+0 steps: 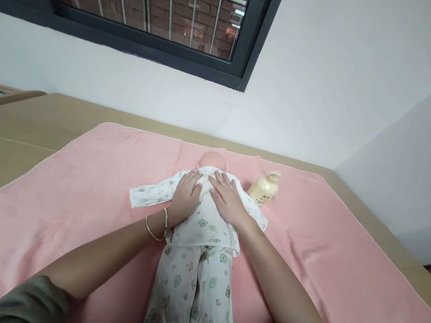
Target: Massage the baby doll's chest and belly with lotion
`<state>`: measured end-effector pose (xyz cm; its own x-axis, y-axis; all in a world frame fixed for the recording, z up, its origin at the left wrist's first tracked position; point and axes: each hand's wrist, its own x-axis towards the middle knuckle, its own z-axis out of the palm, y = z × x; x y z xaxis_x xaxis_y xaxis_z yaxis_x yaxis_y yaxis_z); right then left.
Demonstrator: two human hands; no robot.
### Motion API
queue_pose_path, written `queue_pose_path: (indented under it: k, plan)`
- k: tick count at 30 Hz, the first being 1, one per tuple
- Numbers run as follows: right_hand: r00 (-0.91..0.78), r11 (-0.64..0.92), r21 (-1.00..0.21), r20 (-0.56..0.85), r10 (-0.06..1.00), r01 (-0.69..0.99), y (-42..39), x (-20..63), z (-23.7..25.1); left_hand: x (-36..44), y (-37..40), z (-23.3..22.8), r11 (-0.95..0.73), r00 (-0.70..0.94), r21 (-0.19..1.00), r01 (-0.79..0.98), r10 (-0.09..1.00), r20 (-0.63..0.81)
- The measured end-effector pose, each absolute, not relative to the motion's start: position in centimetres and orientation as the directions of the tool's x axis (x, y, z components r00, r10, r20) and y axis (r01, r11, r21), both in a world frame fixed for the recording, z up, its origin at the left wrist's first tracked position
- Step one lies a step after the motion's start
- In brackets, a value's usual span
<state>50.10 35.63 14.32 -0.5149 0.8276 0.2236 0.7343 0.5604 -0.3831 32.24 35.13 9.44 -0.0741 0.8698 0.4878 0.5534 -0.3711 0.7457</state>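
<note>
A plain room, seemingly set up for my baby-care practice. A pink towel (73,200) covers the wooden table (11,133) before me, with a doll (199,245) in printed baby clothes and 1 lotion bottle (263,187) on it. Bare white walls (329,92) and a barred window (141,1) facing brick.

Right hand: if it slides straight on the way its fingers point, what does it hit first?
The right hand lies flat on the doll's printed white top, fingers aimed up and left. Straight on, it would likely meet the left hand's fingertips or the doll's bare pale head; depth is unclear.
</note>
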Motion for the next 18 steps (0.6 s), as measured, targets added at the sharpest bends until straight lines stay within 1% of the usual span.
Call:
queue_pose_path:
  k: [4,7,8,10,12,14,16,18]
  plan:
    - [-0.423,0.474,-0.366,0.213,0.881,0.801,35.0,49.3,13.9,32.2,35.1,9.3,-0.379,-0.066,0.734,0.563,0.865,0.497]
    - [-0.336,0.396,-0.307,0.231,0.913,0.865,33.3,47.7,13.7,32.2,35.1,9.2,-0.380,-0.066,0.731,0.567,0.863,0.500]
    - [-0.343,0.404,-0.282,0.240,0.908,0.870,32.8,47.2,13.7,32.2,35.1,9.2,-0.380,-0.066,0.729,0.569,0.863,0.501]
    - [-0.418,0.474,-0.247,0.248,0.874,0.845,32.3,46.9,13.9,32.1,35.1,9.2,-0.382,-0.062,0.723,0.576,0.861,0.504]
    - [-0.502,0.552,-0.258,0.238,0.832,0.793,32.8,47.3,14.2,32.2,35.1,9.3,-0.383,-0.055,0.716,0.584,0.861,0.506]
    - [-0.529,0.574,-0.302,0.225,0.819,0.761,33.8,48.2,14.5,32.2,35.1,9.3,-0.382,-0.048,0.710,0.592,0.863,0.504]
    - [-0.493,0.537,-0.331,0.213,0.844,0.776,34.7,49.0,14.7,32.3,35.0,9.3,-0.380,-0.043,0.704,0.600,0.863,0.503]
    - [-0.406,0.454,-0.324,0.208,0.890,0.830,34.8,49.1,14.6,32.3,35.0,9.3,-0.382,-0.042,0.700,0.603,0.861,0.506]
